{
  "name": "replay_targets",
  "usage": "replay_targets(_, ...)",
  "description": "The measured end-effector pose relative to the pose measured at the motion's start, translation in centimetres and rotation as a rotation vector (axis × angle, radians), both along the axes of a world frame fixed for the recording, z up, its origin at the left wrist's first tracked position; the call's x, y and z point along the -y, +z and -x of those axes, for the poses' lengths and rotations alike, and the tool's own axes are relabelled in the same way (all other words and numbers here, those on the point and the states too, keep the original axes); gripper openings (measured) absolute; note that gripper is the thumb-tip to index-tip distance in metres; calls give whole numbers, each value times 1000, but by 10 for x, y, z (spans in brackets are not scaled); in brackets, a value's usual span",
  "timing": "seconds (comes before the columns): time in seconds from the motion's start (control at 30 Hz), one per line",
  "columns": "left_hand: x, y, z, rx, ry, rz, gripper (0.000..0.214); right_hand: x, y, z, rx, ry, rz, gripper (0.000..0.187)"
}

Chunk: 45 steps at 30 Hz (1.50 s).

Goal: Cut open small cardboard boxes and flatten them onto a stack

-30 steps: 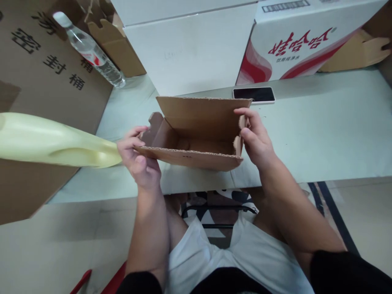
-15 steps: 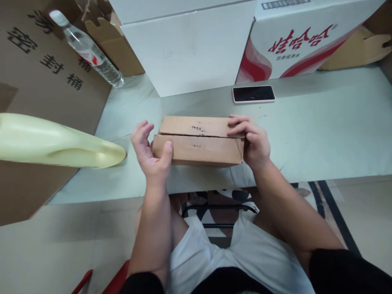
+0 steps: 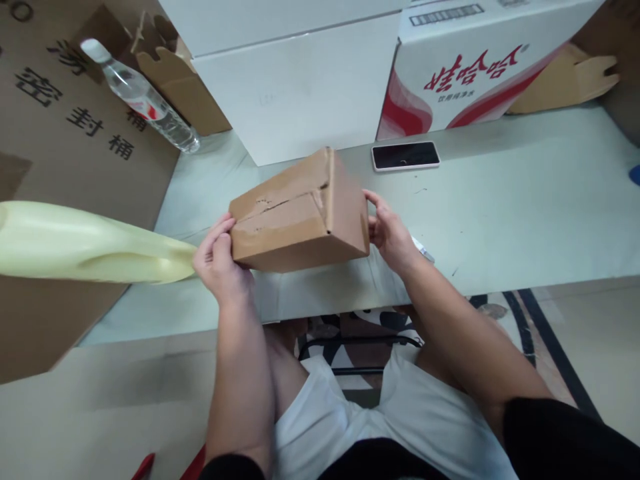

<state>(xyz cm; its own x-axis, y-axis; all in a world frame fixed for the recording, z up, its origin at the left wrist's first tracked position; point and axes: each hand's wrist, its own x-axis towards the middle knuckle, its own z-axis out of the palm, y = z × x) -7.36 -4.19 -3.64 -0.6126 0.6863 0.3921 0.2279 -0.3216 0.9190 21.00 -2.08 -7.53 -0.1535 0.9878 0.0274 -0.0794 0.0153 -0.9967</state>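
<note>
A small brown cardboard box (image 3: 300, 213) with its flaps folded closed is held above the pale table (image 3: 500, 200), tilted with its right end raised. My left hand (image 3: 217, 257) grips its left end, fingers curled round the edge. At the box's right side, my right hand (image 3: 387, 230) presses with fingers against the cardboard. Both hands hold the box between them.
A phone (image 3: 406, 155) lies face up behind the box. A large white carton (image 3: 300, 80) and a red-and-white printed carton (image 3: 475, 67) stand at the back. A water bottle (image 3: 145, 100) leans at the left by brown cardboard. A pale yellow plastic object (image 3: 85, 243) juts in from the left.
The box was open a second ago; its flaps were folded down, and now it is lifted and turned, right end tilted up, with both hands shifted to its ends.
</note>
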Motion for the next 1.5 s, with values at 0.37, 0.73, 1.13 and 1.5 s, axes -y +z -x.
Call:
replay_targets(0.37,10,-17,-45,477,-471,485,74,21,57,7,142,27,-534,61)
replay_targets(0.73,20,-16,-42,-215,-411,479,71,24,52,5,235,-56,-487,22)
replay_targets(1.13,22,2,-62,-738,-547,-176,39,24,49,14,258,3,-469,19)
replay_targets(1.5,25,-4,-55,-739,-493,-172,41,10,26,-43,1264,-237,241,46)
